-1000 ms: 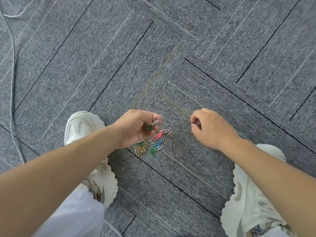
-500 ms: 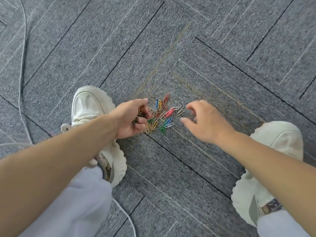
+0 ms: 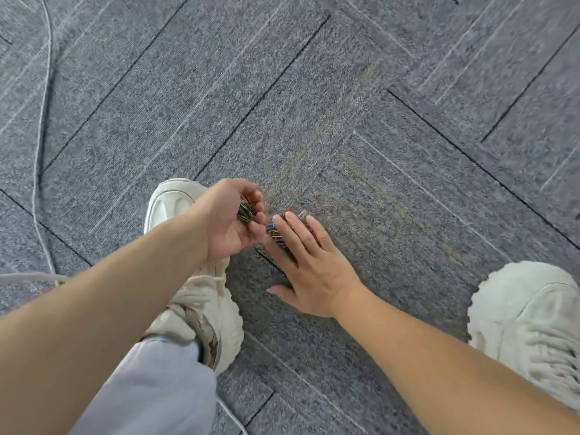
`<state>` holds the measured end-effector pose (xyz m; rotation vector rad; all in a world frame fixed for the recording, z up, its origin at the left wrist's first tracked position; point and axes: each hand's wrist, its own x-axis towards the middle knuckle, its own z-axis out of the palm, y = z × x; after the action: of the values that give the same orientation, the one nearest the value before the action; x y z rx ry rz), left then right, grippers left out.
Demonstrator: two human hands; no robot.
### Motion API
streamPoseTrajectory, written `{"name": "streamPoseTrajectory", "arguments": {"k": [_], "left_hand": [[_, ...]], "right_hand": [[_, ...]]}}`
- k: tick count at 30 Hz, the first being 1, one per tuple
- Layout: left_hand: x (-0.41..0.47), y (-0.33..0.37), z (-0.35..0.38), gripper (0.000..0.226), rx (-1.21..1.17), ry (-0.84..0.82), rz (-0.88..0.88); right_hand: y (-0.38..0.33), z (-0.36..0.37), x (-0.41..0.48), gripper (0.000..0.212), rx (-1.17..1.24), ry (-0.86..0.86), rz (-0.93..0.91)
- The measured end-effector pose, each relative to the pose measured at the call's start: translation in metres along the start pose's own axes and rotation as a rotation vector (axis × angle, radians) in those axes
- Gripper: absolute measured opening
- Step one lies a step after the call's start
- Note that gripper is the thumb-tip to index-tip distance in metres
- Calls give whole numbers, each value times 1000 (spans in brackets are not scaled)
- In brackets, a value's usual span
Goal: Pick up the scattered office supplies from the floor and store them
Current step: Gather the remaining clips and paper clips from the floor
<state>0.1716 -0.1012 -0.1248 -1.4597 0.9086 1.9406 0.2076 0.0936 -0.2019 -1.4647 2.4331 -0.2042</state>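
Collection partly done. Your left hand [image 3: 229,221] is cupped, its fingers curled round a bundle of paper clips [image 3: 245,211], just right of your left shoe [image 3: 169,202]. Your right hand [image 3: 309,265] lies flat, its straight fingers pressing on the loose clips [image 3: 275,235] on the carpet floor [image 3: 408,152], close against the left hand. To judge from this, what is left is to gather those loose clips and then store them all. No container is in view.

Grey speckled carpet-tile floor [image 3: 408,73] lying under soft, even light.
Dark seams and pale thin stripes are crossing it diagonally, while a thin white cable [image 3: 46,76] is trailing over the tiles along the left edge.
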Motion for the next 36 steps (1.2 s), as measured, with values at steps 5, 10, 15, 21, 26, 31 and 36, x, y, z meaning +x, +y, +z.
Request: {"name": "streamPoseTrajectory", "arguments": {"k": [5,10,15,21,26,31,36], "left_hand": [[1,-1,-7,29,1,1,-6],[1,1,-8,30,10,3,-6],[2,0,-4,30,25,13,7],[-1,-8,10,33,67,24,33],[2,-17,29,35,123,-17,26],[6,-23,63,29,66,-88,-49],[7,-29,89,27,112,-216,-96]], "right_hand": [[37,-7,9,33,-81,262,-127],[74,-31,28,26,-117,288,-266],[87,-40,45,31,-111,309,-287],[85,-63,46,30,350,270,356],[82,-87,23,42,1374,243,1052],[73,-113,-2,39,1166,61,857],[61,-147,-2,40,744,-160,650]]}}
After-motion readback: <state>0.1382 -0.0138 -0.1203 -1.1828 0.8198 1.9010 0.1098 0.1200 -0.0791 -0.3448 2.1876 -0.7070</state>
